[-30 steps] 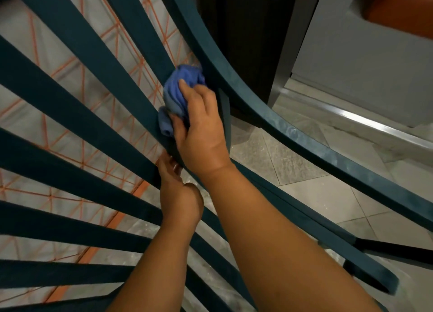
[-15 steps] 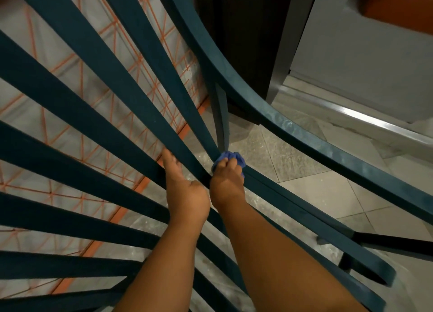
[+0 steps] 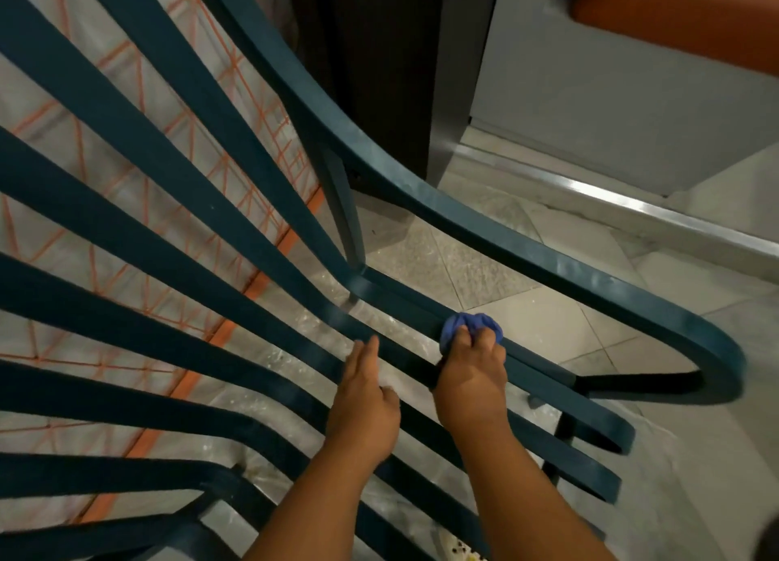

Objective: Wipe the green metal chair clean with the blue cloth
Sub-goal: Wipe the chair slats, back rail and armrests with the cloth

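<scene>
The green metal chair (image 3: 548,261) fills the view, its long slats fanning from upper left down to the seat at lower right. My right hand (image 3: 470,381) grips the bunched blue cloth (image 3: 472,326) and presses it on a seat slat near the right side rail. My left hand (image 3: 364,396) lies beside it with straight fingers resting along the neighbouring slat.
Grey floor tiles (image 3: 476,261) show between the slats. A white sheet with orange grid lines (image 3: 126,223) lies under the chair at left. A dark post (image 3: 379,75) and a grey wall with a metal threshold strip (image 3: 632,210) stand behind.
My right hand has slid the cloth down the backrest slat, past the bend and out along the seat slat to the right. My left hand has stayed on its slat.
</scene>
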Available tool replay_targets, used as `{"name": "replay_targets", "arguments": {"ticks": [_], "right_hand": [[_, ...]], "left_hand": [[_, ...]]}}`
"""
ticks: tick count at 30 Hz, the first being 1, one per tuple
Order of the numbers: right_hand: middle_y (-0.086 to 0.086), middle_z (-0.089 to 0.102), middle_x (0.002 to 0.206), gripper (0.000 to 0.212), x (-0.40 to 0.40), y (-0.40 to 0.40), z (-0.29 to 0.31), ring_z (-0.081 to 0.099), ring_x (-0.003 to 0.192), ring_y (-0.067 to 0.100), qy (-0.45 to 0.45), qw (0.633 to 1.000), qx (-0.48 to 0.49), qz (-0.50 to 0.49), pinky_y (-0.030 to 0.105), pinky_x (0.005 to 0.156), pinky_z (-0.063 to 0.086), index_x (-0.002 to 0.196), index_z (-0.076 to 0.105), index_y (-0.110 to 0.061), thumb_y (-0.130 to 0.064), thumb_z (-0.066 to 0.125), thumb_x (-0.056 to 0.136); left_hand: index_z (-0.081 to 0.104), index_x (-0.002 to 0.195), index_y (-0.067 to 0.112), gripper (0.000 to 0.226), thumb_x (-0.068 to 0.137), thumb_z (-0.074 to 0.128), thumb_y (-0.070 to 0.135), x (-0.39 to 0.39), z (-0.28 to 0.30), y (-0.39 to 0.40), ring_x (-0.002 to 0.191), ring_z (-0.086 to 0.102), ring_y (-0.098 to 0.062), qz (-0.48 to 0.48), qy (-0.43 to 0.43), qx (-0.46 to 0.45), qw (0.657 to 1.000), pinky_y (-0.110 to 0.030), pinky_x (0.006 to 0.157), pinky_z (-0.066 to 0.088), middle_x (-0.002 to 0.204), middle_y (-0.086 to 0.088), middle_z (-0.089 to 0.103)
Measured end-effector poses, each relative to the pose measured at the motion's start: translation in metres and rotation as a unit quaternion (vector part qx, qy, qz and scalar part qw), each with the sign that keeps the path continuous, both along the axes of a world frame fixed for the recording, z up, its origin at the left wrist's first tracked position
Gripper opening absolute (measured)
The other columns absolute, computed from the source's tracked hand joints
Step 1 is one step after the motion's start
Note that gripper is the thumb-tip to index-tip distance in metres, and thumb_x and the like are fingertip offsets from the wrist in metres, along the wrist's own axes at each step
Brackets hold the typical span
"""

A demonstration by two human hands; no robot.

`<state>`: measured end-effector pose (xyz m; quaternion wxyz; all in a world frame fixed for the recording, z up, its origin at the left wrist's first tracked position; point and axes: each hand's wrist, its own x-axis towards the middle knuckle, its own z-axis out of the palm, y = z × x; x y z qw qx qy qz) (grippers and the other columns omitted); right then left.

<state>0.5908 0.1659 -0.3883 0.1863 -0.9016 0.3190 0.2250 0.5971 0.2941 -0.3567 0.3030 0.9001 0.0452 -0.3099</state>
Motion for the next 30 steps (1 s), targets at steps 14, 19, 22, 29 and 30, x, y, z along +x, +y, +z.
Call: {"name": "replay_targets", "arguments": {"ticks": [14,19,22,29,30], "right_hand": [[0.028,0.045,0.114,0.035,-0.174,-0.083,0.007,0.052,0.097,0.043,-0.130,0.966,-0.026,-0.220,0.047,0.086,0.043,0.122,0.051,0.001,-0.009,0.058,0.090],[0.011,0.054,0.125,0.040,-0.176,-0.055,-0.001,0.055,0.116,0.028,-0.224,0.970,0.050,-0.082,0.049,0.081,0.050,0.121,0.061,-0.016,-0.013,0.071,0.082],[0.006,0.058,0.124,0.054,-0.136,-0.038,-0.009,0.059,0.110,0.020,-0.233,0.941,0.158,0.187,0.021,0.090,0.040,0.121,0.056,-0.021,-0.020,0.081,0.073],[0.004,0.044,0.133,0.051,-0.054,0.036,-0.010,0.047,0.116,0.018,-0.180,0.975,0.081,0.098,0.027,0.101,0.041,0.131,0.049,-0.022,-0.025,0.068,0.085],[0.005,0.041,0.137,0.054,-0.037,0.041,-0.011,0.046,0.119,0.020,-0.168,0.977,0.083,0.104,0.029,0.102,0.040,0.134,0.045,-0.022,-0.025,0.068,0.086]], "left_hand": [[0.004,0.150,0.036,0.063,0.099,0.041,0.032,-0.050,-0.016,-0.017,0.147,-0.012,-0.023,-0.185,0.032,0.144,0.972,-0.050,0.119,0.007,0.161,0.004,-0.011],[0.006,0.150,0.037,0.065,0.098,0.044,0.035,-0.054,-0.019,-0.014,0.148,-0.009,-0.027,-0.181,0.039,0.179,0.966,-0.052,0.117,0.007,0.160,0.002,-0.013],[0.009,0.150,0.036,0.064,0.098,0.045,0.033,-0.053,-0.020,-0.014,0.148,-0.006,-0.026,-0.173,0.038,0.172,0.969,-0.051,0.118,0.008,0.161,0.002,-0.010],[0.016,0.150,0.030,0.060,0.098,0.044,0.021,-0.040,-0.007,-0.007,0.148,0.009,-0.025,-0.062,0.033,0.134,0.988,-0.048,0.118,0.018,0.161,0.005,-0.001],[0.016,0.150,0.030,0.060,0.098,0.044,0.020,-0.037,-0.004,-0.003,0.148,0.009,-0.025,-0.043,0.024,0.127,0.991,-0.048,0.118,0.019,0.161,0.006,-0.001]]}}
